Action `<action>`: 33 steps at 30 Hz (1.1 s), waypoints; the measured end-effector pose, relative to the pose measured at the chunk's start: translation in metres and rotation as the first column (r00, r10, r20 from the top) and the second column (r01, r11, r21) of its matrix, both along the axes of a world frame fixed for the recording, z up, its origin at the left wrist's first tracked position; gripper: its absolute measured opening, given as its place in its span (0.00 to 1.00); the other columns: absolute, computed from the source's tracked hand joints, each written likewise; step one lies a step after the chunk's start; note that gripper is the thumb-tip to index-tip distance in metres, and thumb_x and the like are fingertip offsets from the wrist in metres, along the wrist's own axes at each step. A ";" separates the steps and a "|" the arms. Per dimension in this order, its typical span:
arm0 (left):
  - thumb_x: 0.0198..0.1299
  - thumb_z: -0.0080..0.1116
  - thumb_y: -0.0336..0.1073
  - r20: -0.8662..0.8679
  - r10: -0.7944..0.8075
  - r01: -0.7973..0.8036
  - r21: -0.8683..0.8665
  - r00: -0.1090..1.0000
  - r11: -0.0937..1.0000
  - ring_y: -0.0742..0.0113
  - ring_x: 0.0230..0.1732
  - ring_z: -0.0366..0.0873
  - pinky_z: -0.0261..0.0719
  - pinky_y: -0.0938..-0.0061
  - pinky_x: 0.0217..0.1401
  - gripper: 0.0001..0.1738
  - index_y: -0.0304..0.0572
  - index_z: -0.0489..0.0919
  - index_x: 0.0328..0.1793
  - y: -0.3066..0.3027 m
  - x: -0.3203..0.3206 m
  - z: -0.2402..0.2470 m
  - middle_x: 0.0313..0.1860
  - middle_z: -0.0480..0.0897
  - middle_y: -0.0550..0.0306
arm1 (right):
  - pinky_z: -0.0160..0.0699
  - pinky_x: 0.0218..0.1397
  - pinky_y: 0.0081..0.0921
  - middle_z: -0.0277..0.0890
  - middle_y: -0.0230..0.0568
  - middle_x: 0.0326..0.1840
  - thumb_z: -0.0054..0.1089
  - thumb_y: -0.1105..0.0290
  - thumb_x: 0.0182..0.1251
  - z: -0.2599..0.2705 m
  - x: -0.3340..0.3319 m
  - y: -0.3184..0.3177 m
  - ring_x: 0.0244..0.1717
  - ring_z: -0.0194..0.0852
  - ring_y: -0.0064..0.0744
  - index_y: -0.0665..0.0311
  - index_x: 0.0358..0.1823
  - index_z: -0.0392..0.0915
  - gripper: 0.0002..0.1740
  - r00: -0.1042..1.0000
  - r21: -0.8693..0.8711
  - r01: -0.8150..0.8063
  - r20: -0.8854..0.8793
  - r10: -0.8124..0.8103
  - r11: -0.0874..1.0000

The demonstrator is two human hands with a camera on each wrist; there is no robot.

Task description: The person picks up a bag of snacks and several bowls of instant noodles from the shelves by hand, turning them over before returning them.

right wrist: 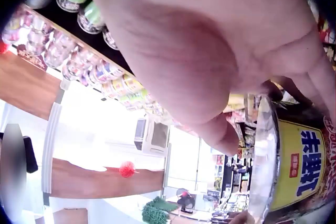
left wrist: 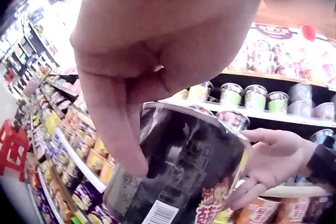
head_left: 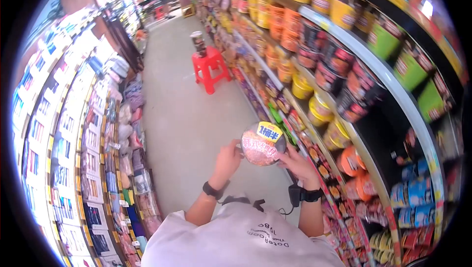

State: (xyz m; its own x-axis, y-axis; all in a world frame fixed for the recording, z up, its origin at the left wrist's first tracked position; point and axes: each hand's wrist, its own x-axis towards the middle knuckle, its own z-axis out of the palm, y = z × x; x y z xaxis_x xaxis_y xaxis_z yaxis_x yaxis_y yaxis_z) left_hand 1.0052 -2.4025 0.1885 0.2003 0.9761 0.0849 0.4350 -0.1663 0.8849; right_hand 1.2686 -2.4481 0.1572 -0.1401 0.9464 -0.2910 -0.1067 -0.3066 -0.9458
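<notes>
I hold a black instant-noodle bowl [head_left: 263,144] with a pink-and-yellow lid in front of me, between both hands. My left hand [head_left: 227,160] grips its left side, its fingers curled on the black wall of the bowl [left wrist: 189,166]. My right hand [head_left: 296,163] grips its right side. In the right wrist view my palm and thumb [right wrist: 223,137] lie against the lid's rim, beside the yellow label of the bowl [right wrist: 299,166]. In the left wrist view the right hand [left wrist: 270,163] shows behind the bowl with its fingers spread along the side.
Shelves of noodle cups and bowls [head_left: 344,70] run along my right. Racks of packaged goods [head_left: 88,134] line my left. Ahead in the aisle, a red plastic stool [head_left: 210,69] carries a noodle cup [head_left: 198,43]. Grey floor [head_left: 182,119] lies between.
</notes>
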 end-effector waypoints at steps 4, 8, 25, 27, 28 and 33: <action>0.62 0.42 0.24 -0.102 0.096 -0.098 -0.017 0.990 0.995 0.56 0.36 0.88 0.85 0.69 0.35 0.17 0.30 0.78 0.53 0.045 -0.073 -0.017 0.35 0.86 0.44 | 0.81 0.54 0.27 0.71 0.41 0.64 0.59 0.62 0.72 0.024 -0.077 0.068 0.55 0.77 0.30 0.62 0.79 0.48 0.40 0.990 -0.045 -0.143 -0.025 0.142 0.989; 0.61 0.44 0.24 -0.256 0.209 -0.195 0.077 0.944 0.978 0.55 0.35 0.88 0.83 0.67 0.36 0.15 0.30 0.80 0.48 0.079 -0.124 -0.020 0.34 0.86 0.42 | 0.84 0.52 0.31 0.73 0.47 0.61 0.59 0.59 0.72 0.013 -0.126 0.139 0.54 0.79 0.32 0.64 0.73 0.56 0.34 0.945 -0.028 -0.326 -0.003 0.326 0.945; 0.65 0.46 0.32 -0.356 0.336 -0.365 -0.015 0.872 0.931 0.56 0.35 0.87 0.83 0.65 0.41 0.16 0.33 0.79 0.54 0.314 -0.148 -0.047 0.34 0.87 0.45 | 0.86 0.49 0.29 0.74 0.44 0.59 0.55 0.57 0.74 -0.016 -0.166 0.461 0.50 0.82 0.33 0.62 0.74 0.55 0.34 0.791 -0.130 -0.608 -0.018 0.611 0.783; 0.64 0.47 0.32 -0.320 0.379 -0.426 -0.086 0.868 0.901 0.58 0.36 0.87 0.83 0.66 0.41 0.17 0.34 0.78 0.55 0.355 -0.148 -0.045 0.34 0.87 0.46 | 0.86 0.48 0.28 0.74 0.44 0.58 0.55 0.58 0.74 -0.013 -0.166 0.506 0.49 0.81 0.32 0.61 0.75 0.54 0.34 0.771 -0.124 -0.633 -0.012 0.636 0.764; 0.63 0.50 0.33 -0.282 0.391 -0.430 -0.093 0.876 0.898 0.54 0.38 0.86 0.83 0.63 0.42 0.16 0.35 0.79 0.55 0.377 -0.151 -0.043 0.36 0.87 0.45 | 0.86 0.48 0.28 0.74 0.44 0.58 0.55 0.58 0.74 -0.007 -0.169 0.531 0.49 0.81 0.32 0.61 0.75 0.54 0.34 0.760 -0.117 -0.646 -0.004 0.650 0.754; 0.63 0.52 0.30 0.166 0.447 -0.396 -0.271 0.879 0.878 0.57 0.42 0.86 0.83 0.65 0.43 0.19 0.38 0.77 0.61 0.450 -0.177 -0.072 0.42 0.87 0.48 | 0.85 0.47 0.27 0.75 0.44 0.56 0.57 0.59 0.73 0.008 -0.185 0.619 0.47 0.80 0.29 0.59 0.76 0.52 0.36 0.738 -0.046 -0.673 0.025 0.674 0.739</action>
State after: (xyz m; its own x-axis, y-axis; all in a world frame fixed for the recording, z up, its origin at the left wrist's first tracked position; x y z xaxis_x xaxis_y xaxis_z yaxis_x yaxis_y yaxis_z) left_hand 0.8282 -1.9520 0.1164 -0.2327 0.9608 -0.1504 0.2124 0.2012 0.9563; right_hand 1.0839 -1.8296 0.1656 -0.7256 0.5996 -0.3377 0.1744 -0.3145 -0.9331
